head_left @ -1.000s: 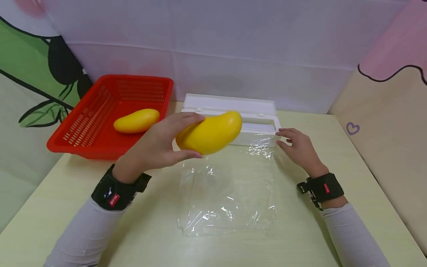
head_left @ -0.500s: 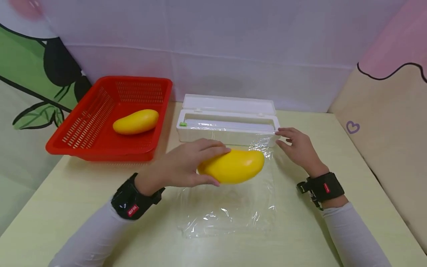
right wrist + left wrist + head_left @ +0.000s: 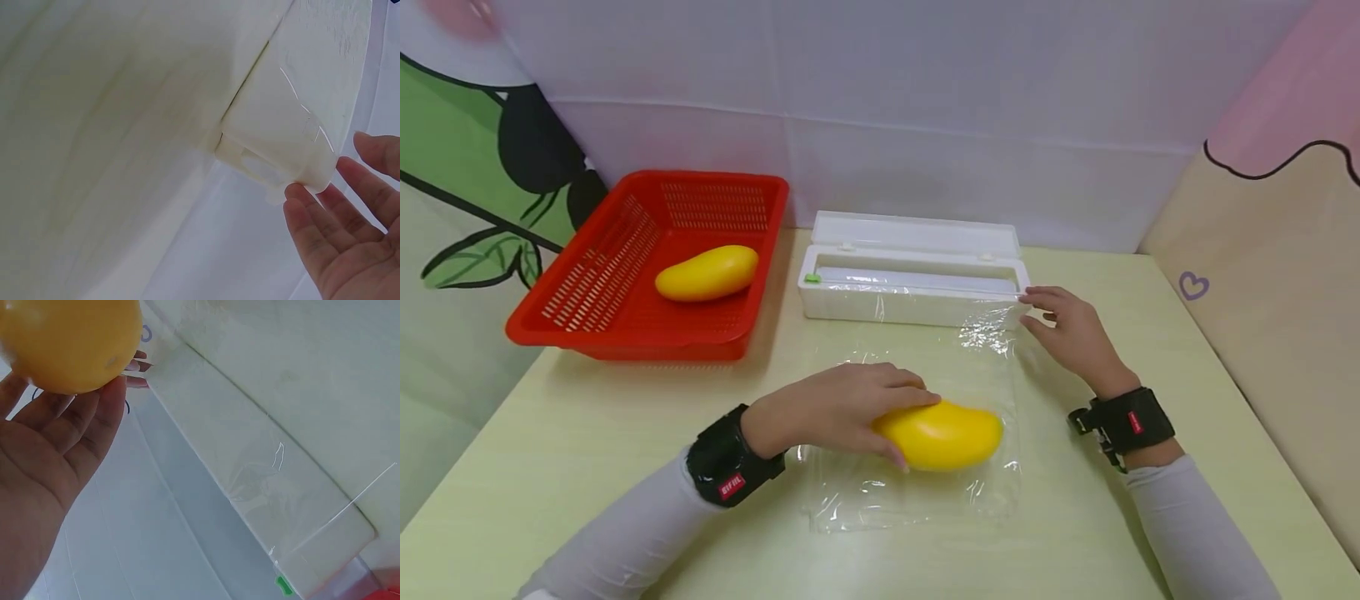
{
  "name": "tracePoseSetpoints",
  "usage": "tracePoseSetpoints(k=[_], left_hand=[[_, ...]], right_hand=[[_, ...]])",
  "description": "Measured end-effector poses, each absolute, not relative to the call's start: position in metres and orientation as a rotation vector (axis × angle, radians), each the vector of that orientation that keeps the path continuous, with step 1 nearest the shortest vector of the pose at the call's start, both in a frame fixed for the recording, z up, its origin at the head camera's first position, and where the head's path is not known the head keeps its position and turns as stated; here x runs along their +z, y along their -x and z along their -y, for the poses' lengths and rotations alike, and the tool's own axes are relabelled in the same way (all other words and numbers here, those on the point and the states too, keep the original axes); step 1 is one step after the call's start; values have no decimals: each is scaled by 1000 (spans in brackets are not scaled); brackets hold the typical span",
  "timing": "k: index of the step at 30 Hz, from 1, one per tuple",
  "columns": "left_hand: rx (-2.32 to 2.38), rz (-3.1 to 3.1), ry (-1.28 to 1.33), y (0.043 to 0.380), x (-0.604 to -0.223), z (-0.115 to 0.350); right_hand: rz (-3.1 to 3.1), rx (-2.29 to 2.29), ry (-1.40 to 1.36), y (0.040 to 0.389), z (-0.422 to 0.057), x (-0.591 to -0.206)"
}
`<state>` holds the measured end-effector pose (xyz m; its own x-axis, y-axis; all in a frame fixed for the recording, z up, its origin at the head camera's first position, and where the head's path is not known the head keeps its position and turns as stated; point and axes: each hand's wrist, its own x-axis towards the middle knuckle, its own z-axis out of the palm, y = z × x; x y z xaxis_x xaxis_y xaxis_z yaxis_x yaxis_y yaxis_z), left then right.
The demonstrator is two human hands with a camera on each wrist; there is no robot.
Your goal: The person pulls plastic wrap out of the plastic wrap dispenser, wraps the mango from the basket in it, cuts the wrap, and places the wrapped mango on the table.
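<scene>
showing, in the head view, the smooth yellow mango (image 3: 951,437) lower and farther from the box than half a second ago, now over the near right part of the clear, crinkled plastic film (image 3: 917,504); grasped around its left end by the left hand (image 3: 850,408). showing the right hand (image 3: 1071,333) in the same place as before, with fingertips touching the right end of the long white plastic box (image 3: 835,305). spread beneath, a pale wood-toned table (image 3: 760,550); behind, a pale lilac cloth backdrop (image 3: 1000,92); at right, a beige and pink panel (image 3: 1262,225) marked with a purple heart outline (image 3: 1192,287). holding, in the red perforated plastic basket (image 3: 640,337) at left, a second yellow mango (image 3: 707,275). containing, in the box, a white roll (image 3: 917,280), beneath a raised white lid (image 3: 917,230) and near a small green tab (image 3: 812,278).

in the left wrist view, cupping the mango in bent fingers at upper left; cannot tell from there whether touching the film. showing also the box slantwise, draped in film, and a corner of the basket.

in the right wrist view, touching the box's end corner with loosely extended fingers.
</scene>
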<state>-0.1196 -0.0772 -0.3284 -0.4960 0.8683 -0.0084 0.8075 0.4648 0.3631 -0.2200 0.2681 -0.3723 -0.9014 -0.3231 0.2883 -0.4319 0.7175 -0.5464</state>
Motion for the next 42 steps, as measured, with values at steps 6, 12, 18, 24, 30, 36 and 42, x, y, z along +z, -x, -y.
tracePoseSetpoints(k=[6,12,18,24,30,36,42], left_hand=[[407,-2477,-1414,114,-330,75],[373,-2431,-1307,111,-328,71],[348,-2436,-1297,111,-331,70],[351,-2442,-1320,112,-334,69],[348,-2441,-1311,111,-336,68],[348,-2435,-1303,111,-336,68],[354,-2437,-1282,111,-337,68]], right_hand=[[2766,933,-612,220,-269,-373],[2757,950,-626,219,-269,-372],[2754,960,-648,220,-267,-373],[2774,971,-645,221,-269,-369],[2836,966,-641,219,-270,-369],[2881,833,-682,217,-267,-367],[2892,768,-717,214,-265,-364]])
